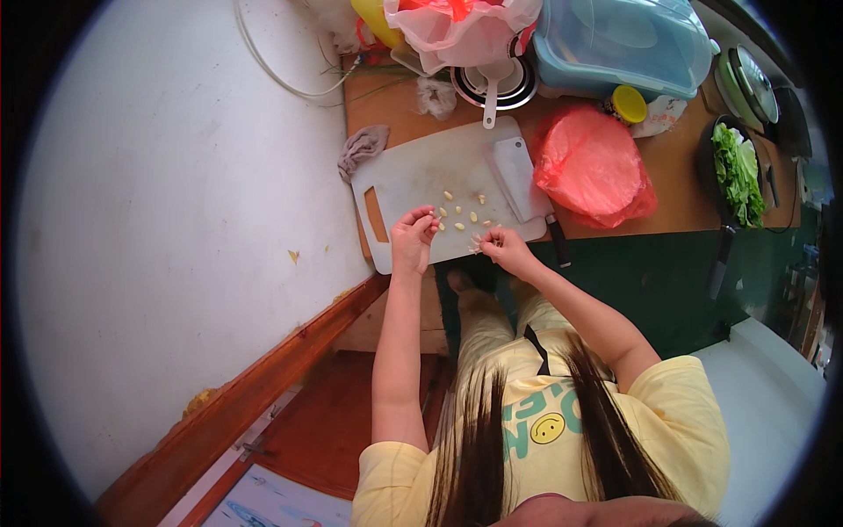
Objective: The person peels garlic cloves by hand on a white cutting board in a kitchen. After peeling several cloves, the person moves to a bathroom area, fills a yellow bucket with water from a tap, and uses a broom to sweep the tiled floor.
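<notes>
Several peeled garlic cloves (459,227) lie scattered on the white cutting board (413,167). Over the board's near left part, my left hand (415,237) is closed in a pinch, with a small pale bit at its fingertips that is too small to name. At the near edge, right of the cloves, my right hand (507,249) also pinches, and whitish flecks show at its fingertips; what it holds cannot be made out. A cleaver (520,180) lies flat on the board's right side, its black handle (558,241) sticking out past the near edge.
A crumpled cloth (362,149) touches the board's far left corner. Behind stand stacked bowls with a white strainer (493,83), plastic bags (465,31) and a blue lidded bin (619,44). To the right are a red plastic bag (593,162), a yellow-lidded jar (628,104) and a pan of leafy greens (738,176).
</notes>
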`<state>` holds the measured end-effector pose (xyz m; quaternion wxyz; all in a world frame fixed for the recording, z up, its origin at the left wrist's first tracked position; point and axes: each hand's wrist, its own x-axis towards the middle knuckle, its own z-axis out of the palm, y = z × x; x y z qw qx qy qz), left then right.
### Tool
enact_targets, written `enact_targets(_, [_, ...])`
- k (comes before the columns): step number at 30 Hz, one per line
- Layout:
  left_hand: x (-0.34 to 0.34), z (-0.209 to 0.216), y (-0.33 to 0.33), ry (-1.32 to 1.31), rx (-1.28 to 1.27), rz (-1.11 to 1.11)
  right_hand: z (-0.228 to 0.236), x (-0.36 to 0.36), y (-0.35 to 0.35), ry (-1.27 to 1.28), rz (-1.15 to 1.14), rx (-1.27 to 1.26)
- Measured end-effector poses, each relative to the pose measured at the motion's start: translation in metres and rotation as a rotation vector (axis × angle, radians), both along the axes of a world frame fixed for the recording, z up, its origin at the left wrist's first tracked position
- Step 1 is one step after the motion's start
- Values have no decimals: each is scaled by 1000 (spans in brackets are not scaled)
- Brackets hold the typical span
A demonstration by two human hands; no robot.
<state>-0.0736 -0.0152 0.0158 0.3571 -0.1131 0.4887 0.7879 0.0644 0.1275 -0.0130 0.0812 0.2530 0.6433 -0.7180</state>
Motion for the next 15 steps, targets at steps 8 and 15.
enact_targets(8, [41,26,9,66,-68,75,32,-27,14,94,-3,-139])
enact_targets(15, [69,47,18,353,-328,94,43,-36,6,286,83,108])
